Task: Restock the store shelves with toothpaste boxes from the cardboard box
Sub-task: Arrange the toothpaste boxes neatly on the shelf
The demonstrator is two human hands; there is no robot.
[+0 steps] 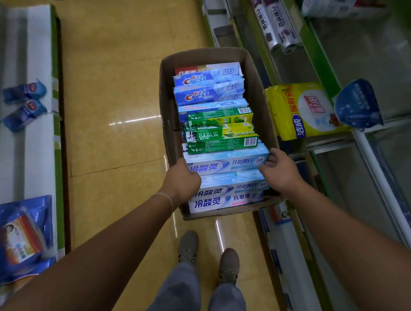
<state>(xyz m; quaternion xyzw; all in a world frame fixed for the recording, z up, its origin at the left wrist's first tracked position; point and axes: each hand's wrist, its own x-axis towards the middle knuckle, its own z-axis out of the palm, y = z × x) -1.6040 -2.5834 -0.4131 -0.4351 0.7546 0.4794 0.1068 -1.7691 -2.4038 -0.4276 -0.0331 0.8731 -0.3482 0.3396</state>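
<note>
Cardboard box (255, 85): held between both hands above the yellow floor (113, 88); stretches away from the grip, open top
Toothpaste boxes (218, 128): stacked flat inside, from between the hands to the far wall
Left hand (182, 180): fingers curled round the box's left wall
Right hand (280, 170): fingers curled over the right wall
Labels: Crest on the far blue boxes; DARLIE on the green ones
Shelves (340, 94): just right of the grip

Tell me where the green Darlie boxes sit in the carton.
The green Darlie boxes lie mid-carton in the cardboard box, between the blue Crest boxes beyond them and the pale blue boxes nearer.
</note>
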